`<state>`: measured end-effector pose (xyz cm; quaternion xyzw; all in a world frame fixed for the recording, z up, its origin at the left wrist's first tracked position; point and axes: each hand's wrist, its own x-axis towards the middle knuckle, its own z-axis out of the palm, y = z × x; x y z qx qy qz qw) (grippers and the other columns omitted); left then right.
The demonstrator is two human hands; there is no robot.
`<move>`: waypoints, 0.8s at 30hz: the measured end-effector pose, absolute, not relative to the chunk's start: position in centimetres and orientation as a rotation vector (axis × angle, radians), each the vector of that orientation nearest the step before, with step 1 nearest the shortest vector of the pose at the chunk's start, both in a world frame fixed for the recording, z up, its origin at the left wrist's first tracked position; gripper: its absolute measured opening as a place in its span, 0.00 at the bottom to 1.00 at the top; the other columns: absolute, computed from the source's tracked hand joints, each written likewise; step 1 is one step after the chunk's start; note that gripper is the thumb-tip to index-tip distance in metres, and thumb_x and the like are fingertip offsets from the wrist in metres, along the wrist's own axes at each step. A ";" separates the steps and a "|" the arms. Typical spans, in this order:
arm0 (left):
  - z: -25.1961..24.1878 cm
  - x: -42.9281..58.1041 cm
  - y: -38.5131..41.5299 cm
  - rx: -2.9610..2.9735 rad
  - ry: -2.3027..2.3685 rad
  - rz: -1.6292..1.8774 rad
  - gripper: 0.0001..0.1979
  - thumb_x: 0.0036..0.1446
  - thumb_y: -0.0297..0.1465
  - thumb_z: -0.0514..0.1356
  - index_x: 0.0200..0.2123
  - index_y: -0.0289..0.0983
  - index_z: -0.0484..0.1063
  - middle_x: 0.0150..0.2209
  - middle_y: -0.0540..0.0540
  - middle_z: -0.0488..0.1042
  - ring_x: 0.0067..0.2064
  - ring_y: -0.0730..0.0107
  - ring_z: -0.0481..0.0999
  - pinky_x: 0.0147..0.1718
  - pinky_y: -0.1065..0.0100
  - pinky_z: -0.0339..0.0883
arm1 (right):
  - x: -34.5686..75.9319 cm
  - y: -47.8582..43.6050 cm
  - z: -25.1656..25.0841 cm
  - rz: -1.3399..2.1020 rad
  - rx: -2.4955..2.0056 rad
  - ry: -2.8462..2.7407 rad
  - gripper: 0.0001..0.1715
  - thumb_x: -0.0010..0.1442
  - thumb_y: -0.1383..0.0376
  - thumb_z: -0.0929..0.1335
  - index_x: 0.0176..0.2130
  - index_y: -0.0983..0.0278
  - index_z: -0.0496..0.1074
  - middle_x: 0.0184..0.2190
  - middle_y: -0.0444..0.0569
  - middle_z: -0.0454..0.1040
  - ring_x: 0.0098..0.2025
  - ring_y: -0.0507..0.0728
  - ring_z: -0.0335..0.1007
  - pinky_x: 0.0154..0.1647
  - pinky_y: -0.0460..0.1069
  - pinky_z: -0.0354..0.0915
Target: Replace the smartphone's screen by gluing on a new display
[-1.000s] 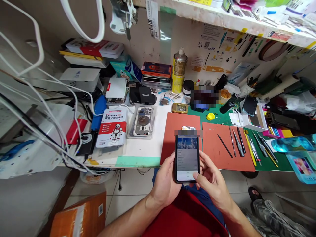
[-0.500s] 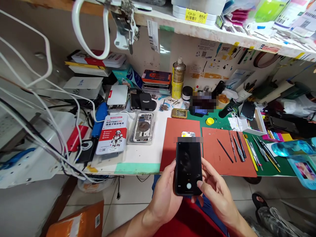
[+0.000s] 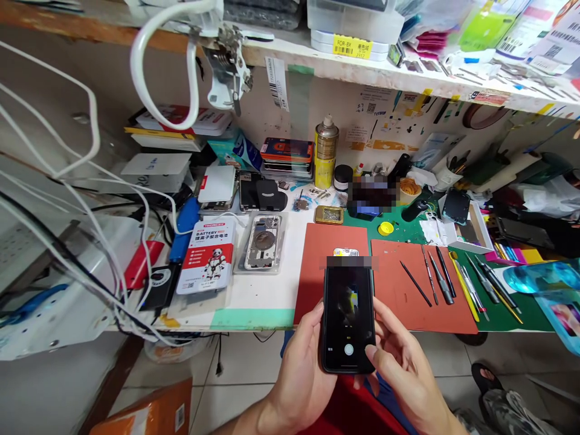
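A black smartphone [image 3: 348, 317] is held upright over the bench's front edge, its screen dark with a round white button near the bottom. My left hand [image 3: 302, 368] wraps round its left side and back. My right hand [image 3: 399, 365] cups the right edge, its thumb resting by the white button. Behind the phone lies a red mat [image 3: 326, 254] with a small part [image 3: 345, 252] on it. A second red mat [image 3: 421, 290] lies to the right.
Several thin tools [image 3: 437, 275] lie on the right mat and the green mat [image 3: 502, 308]. A battery box [image 3: 206, 257], a phone frame [image 3: 263, 241], a spray can [image 3: 326, 151] and white cables [image 3: 90, 229] crowd the left and back. A cardboard box [image 3: 145, 411] sits on the floor.
The phone screen went from a lit picture with a menu to a dark view with a white button. Phone and hands sit lower in the view; the grip is unchanged.
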<state>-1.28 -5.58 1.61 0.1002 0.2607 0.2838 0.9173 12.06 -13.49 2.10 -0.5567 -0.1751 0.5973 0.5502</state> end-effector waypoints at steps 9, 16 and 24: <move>2.0 -1.1 -5.5 0.185 0.527 0.591 0.23 0.72 0.46 0.56 0.52 0.36 0.82 0.41 0.38 0.84 0.41 0.52 0.82 0.40 0.57 0.75 | 11.9 -13.7 1.9 1.399 -1.351 -0.415 0.45 0.63 0.52 0.76 0.73 0.52 0.63 0.56 0.55 0.78 0.30 0.53 0.75 0.24 0.48 0.70; 1.9 -1.3 -5.5 0.193 0.542 0.567 0.25 0.71 0.48 0.56 0.52 0.36 0.82 0.42 0.38 0.84 0.42 0.49 0.83 0.42 0.56 0.76 | 11.3 -13.5 2.3 1.361 -1.371 -0.333 0.48 0.59 0.51 0.79 0.71 0.53 0.64 0.58 0.56 0.78 0.32 0.55 0.75 0.25 0.50 0.72; 1.7 -1.6 -5.0 0.145 0.539 0.625 0.23 0.72 0.45 0.57 0.54 0.36 0.82 0.48 0.37 0.84 0.48 0.46 0.83 0.46 0.54 0.76 | 11.0 -12.6 2.4 1.366 -1.425 -0.349 0.50 0.57 0.50 0.80 0.71 0.53 0.64 0.47 0.53 0.80 0.34 0.57 0.76 0.23 0.49 0.72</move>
